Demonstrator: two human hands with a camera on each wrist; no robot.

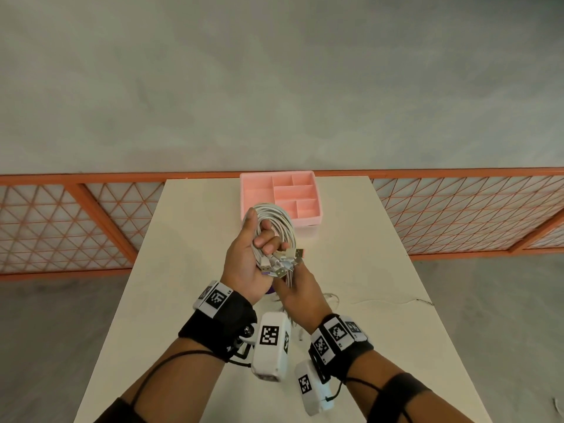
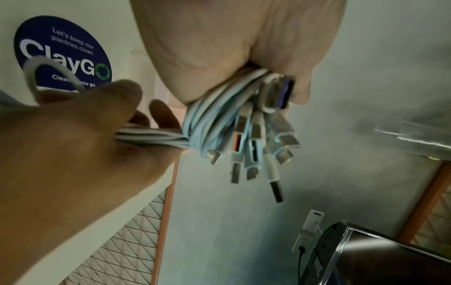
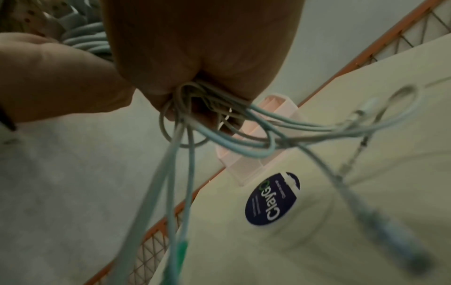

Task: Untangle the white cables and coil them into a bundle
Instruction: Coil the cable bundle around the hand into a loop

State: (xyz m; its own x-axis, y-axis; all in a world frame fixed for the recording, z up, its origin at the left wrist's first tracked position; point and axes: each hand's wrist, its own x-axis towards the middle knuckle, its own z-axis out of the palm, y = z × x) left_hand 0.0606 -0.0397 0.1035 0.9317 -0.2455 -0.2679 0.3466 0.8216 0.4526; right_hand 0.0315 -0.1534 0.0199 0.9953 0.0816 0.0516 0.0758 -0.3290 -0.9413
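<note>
Above the middle of the white table [image 1: 351, 270], my left hand [image 1: 244, 257] grips a coil of white cables [image 1: 276, 219], thumb on the loop's left side and fingers curled through it. Several USB plugs [image 1: 285, 259] stick out below its fingers. Just beneath, my right hand [image 1: 297, 290] is closed round the strands leaving the coil. In the left wrist view the coil [image 2: 212, 117] and plugs [image 2: 263, 146] hang from my left palm [image 2: 231, 44], while my right hand [image 2: 73, 146] holds a flat run of strands [image 2: 149, 137]. In the right wrist view loose cable tails [image 3: 244, 138] trail from my right hand [image 3: 195, 48] toward the table.
A pink divided tray [image 1: 317, 213] stands at the table's far edge, just behind the coil. A thin cable [image 1: 393, 301] lies on the table to the right. A round blue sticker [image 3: 273, 198] is on the tabletop. Orange mesh railing [image 1: 91, 221] runs behind.
</note>
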